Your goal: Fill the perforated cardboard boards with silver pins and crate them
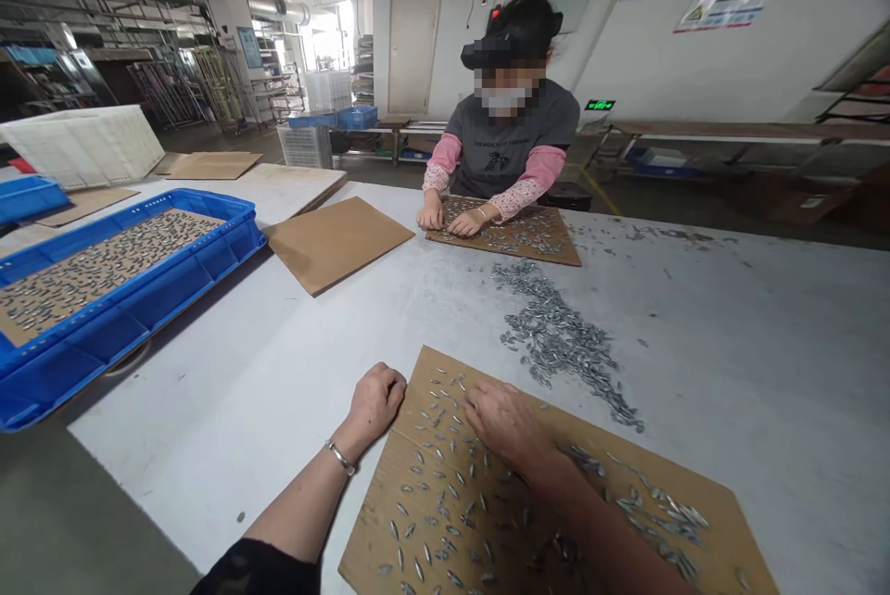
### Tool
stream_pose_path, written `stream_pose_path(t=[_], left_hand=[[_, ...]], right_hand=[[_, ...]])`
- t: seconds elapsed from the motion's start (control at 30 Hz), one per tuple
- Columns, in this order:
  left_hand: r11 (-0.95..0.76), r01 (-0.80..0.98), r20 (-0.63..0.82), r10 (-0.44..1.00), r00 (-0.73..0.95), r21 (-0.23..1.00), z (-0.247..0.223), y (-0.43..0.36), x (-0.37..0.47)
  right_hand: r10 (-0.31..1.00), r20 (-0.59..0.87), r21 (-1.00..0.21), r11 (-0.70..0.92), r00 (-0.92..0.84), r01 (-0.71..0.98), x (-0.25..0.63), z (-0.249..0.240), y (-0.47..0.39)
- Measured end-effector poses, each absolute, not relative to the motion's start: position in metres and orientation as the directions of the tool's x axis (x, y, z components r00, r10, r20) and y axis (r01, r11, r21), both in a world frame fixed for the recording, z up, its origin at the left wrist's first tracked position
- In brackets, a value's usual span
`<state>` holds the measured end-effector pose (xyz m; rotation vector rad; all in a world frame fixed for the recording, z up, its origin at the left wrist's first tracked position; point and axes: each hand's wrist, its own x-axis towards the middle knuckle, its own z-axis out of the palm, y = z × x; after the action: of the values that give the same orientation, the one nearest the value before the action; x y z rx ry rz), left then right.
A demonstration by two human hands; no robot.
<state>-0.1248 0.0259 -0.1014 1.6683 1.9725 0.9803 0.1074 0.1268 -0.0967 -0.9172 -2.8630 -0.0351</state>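
The left hand [375, 400] rests on the white tabletop [264, 373] with its fingers curled against the left edge of a flat brown cardboard sheet [368, 521], perhaps to steady it; I cannot tell whether they grip anything. The right hand [504, 424] bends low over the sheet's far part, fingertips drawn in among small silver spindle-shaped metal pieces [418, 569]; whether they pinch 1 is hidden. On the sheet's left half the pieces lie spaced apart, apparently so that they do not touch; to the right of the forearm they bunch together. Beyond the sheet spreads a loose grey heap of similar pieces [563, 331], seemingly placed within reach of both the wearer and 1 co-worker [514, 141] opposite.
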Motion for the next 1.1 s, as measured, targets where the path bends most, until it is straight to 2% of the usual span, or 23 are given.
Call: stream_pose_path(t=[0.27, 0.4, 0.5, 0.6, 0.77, 0.9, 1.0, 1.1], left_hand=[[0.057, 0.700, 0.141, 0.965, -0.223, 0.712, -0.102, 0.025, -0.126], [0.060, 0.715, 0.148, 0.963, -0.225, 0.697, -0.104, 0.027, -0.126], [0.056, 0.717, 0.153, 0.963, -0.223, 0.695, -0.105, 0.027, -0.126], [0.048, 0.710, 0.156, 0.963, -0.220, 0.702, -0.106, 0.027, -0.126], [0.069, 0.684, 0.135, 0.962, -0.239, 0.727, -0.098, 0.027, -0.126], [0.012, 0.697, 0.119, 0.983, -0.140, 0.717, -0.086, 0.033, -0.119], [-0.042, 0.768, 0.092, 0.996, -0.021, 0.639, -0.082, 0.043, -0.109], [-0.050, 0.814, 0.070, 0.997, 0.012, 0.579, -0.084, 0.055, -0.104]], right_hand=[[0.723, -0.154, -0.095, 0.668, -0.674, 0.738, 0.082, -0.070, 0.124], [0.685, -0.229, -0.254, 0.643, -0.691, 0.722, 0.080, -0.068, 0.126], [0.680, -0.252, -0.272, 0.633, -0.688, 0.725, 0.081, -0.070, 0.130], [0.692, -0.237, -0.297, 0.616, -0.682, 0.729, 0.082, -0.076, 0.133], [0.715, -0.170, -0.426, 0.568, -0.679, 0.705, 0.086, -0.084, 0.135], [0.776, 0.014, -0.528, 0.541, -0.630, 0.654, 0.112, -0.068, 0.139], [0.823, 0.128, -0.507, 0.534, -0.553, 0.677, 0.154, -0.050, 0.140], [0.855, 0.122, -0.431, 0.503, -0.504, 0.750, 0.204, -0.041, 0.125]])
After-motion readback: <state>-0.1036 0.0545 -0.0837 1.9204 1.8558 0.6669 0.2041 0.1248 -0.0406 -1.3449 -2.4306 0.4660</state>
